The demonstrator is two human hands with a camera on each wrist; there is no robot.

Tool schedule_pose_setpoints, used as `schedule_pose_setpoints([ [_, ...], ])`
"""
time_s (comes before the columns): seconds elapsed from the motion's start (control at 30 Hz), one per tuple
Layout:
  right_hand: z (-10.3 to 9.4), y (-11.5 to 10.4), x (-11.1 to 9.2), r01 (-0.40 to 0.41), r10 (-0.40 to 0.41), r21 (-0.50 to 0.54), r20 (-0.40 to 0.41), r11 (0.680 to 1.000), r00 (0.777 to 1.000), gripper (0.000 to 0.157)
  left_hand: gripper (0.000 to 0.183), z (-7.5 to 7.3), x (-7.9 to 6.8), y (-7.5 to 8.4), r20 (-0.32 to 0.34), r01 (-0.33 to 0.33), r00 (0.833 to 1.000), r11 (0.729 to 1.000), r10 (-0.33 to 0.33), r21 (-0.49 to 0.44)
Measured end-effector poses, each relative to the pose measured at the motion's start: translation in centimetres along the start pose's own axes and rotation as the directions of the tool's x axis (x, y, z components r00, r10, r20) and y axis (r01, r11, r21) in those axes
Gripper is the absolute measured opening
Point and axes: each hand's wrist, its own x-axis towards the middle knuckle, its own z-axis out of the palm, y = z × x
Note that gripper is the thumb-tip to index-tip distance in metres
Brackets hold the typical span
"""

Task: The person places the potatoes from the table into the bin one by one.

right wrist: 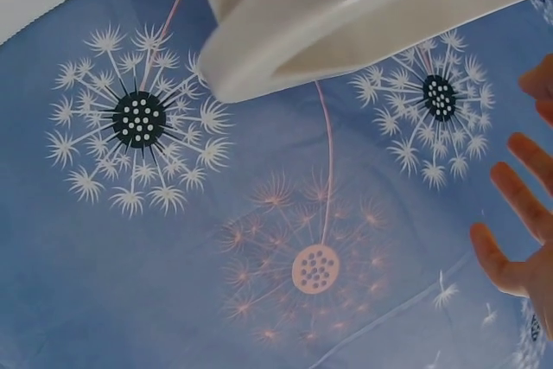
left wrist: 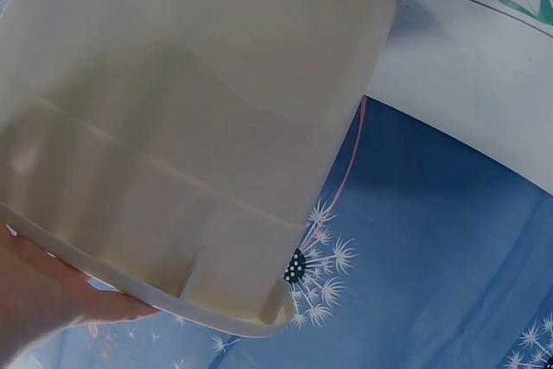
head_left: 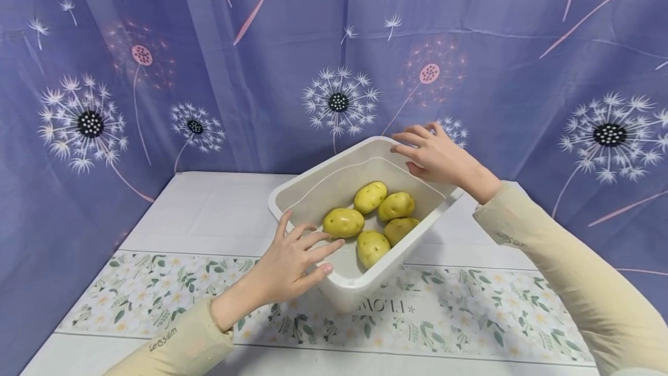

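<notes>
A deep white plastic bin stands at an angle on the table, with several yellow potatoes on its floor. At the near left corner, my left hand has its fingers spread over the rim. The left wrist view shows that hand right at the rim, beside the bin's large outer wall. My right hand hovers at the far right corner, its fingers loosely extended over the rim. In the right wrist view the right hand's fingers are spread and hold nothing, apart from the bin's rim.
A white table carries a floral printed runner across its front. Behind it hangs a blue-purple curtain with dandelion prints, close to the table's back edge. Light sleeves cover both forearms.
</notes>
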Motion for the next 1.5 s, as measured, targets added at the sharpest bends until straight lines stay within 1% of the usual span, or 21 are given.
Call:
schedule_pose_setpoints([
  [0.27, 0.0, -0.6, -1.5, -0.025, 0.029, 0.050, -0.089, 0.998, 0.996, 0.031, 0.044, -0.3, -0.1, 0.0, 0.025, 0.003, 1.000, 1.000, -0.003, -0.001],
  [0.43, -0.2, -1.2, -2.9, -0.018, 0.026, 0.068, -0.130, 0.998, 0.991, 0.031, 0.046, -0.4, -0.1, 0.0, 0.036, -0.005, 0.999, 1.000, 0.005, 0.005],
  [0.53, -0.3, -1.7, -3.8, -0.014, 0.029, 0.095, -0.162, 0.995, 0.986, 0.031, 0.048, -0.5, -0.2, 0.0, 0.040, -0.012, 0.999, 1.000, 0.011, 0.014],
  [0.7, -0.7, -2.4, -4.9, -0.018, 0.040, 0.104, -0.215, 0.994, 0.976, 0.027, 0.050, -0.6, -0.2, -0.1, 0.038, -0.022, 0.999, 0.999, 0.021, 0.023],
  [0.93, -1.4, -3.4, -6.5, -0.056, 0.083, 0.110, -0.266, 0.992, 0.960, 0.032, 0.053, -0.8, -0.3, -0.6, 0.018, -0.028, 0.999, 0.999, 0.027, 0.018],
  [1.07, -1.6, -3.9, -7.4, -0.070, 0.102, 0.124, -0.275, 0.990, 0.956, 0.033, 0.053, -1.0, -0.5, -0.8, 0.011, -0.035, 0.999, 0.999, 0.035, 0.022],
  [1.23, -1.7, -4.5, -8.4, -0.092, 0.129, 0.139, -0.280, 0.986, 0.951, 0.036, 0.052, -1.1, -0.8, -1.1, -0.001, -0.037, 0.999, 0.999, 0.037, 0.005],
  [1.43, -1.9, -5.3, -9.9, -0.144, 0.178, 0.148, -0.245, 0.978, 0.953, 0.043, 0.053, -1.4, -1.3, -1.5, 0.010, -0.018, 1.000, 1.000, 0.018, -0.009],
  [1.5, -1.8, -5.5, -10.3, -0.149, 0.185, 0.154, -0.248, 0.977, 0.951, 0.043, 0.053, -1.5, -1.5, -1.7, 0.019, -0.003, 1.000, 1.000, 0.003, -0.012],
])
